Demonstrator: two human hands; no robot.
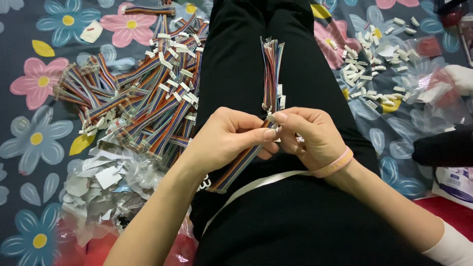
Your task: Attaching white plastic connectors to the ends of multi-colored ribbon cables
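My left hand [227,138] and my right hand [308,134] meet over my lap, clothed in black [295,216]. Between them they pinch a flat rainbow ribbon cable [235,168] that slants down to the left. My right thumb and forefinger press a small white plastic connector [270,118] at the cable's upper end. A pink band circles my right wrist [336,165]. A bundle of loose rainbow cables [272,69] lies along my leg just beyond the hands.
A big heap of rainbow cables with white connectors [143,93] lies at the left on a flowered cloth [29,143]. Crumpled clear plastic bags [108,182] sit below it. Several loose white connectors [374,69] are scattered at the right.
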